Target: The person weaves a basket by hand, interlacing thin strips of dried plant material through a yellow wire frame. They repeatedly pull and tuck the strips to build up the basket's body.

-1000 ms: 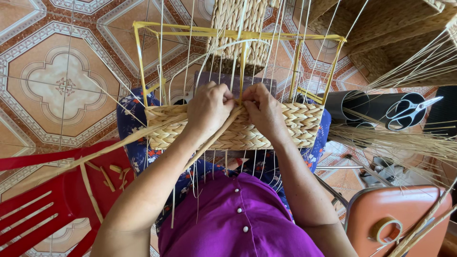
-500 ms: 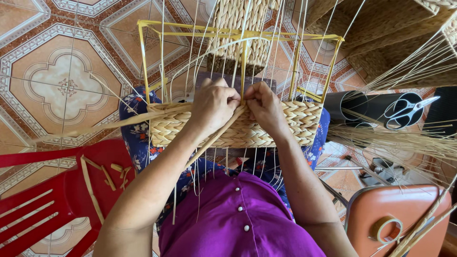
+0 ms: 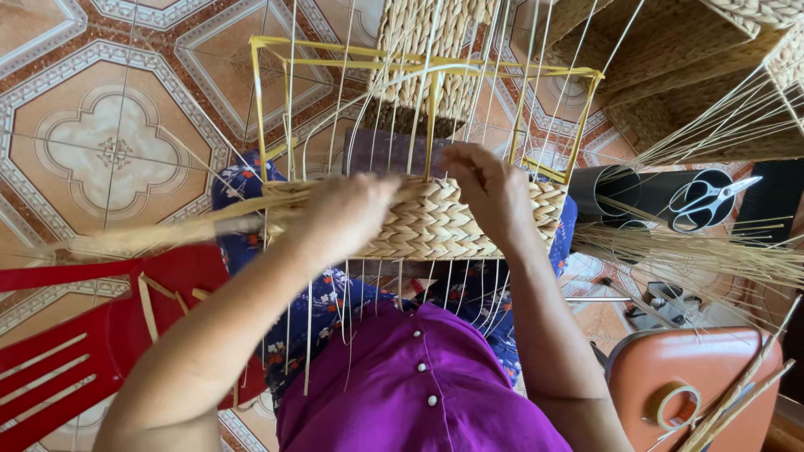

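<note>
On lap: half-woven straw basket (image 3: 435,222), yellow frame (image 3: 427,63) above.

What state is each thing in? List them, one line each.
Woven basket: half-woven, on the lap, stakes upright.
Yellow frame: upright inside the basket.
Left hand: closed on a straw strand.
Right hand: fingers pinching at the weave's top edge.
Scissors: shut, lying on the black tubes.
Tape roll: lying flat.
</note>
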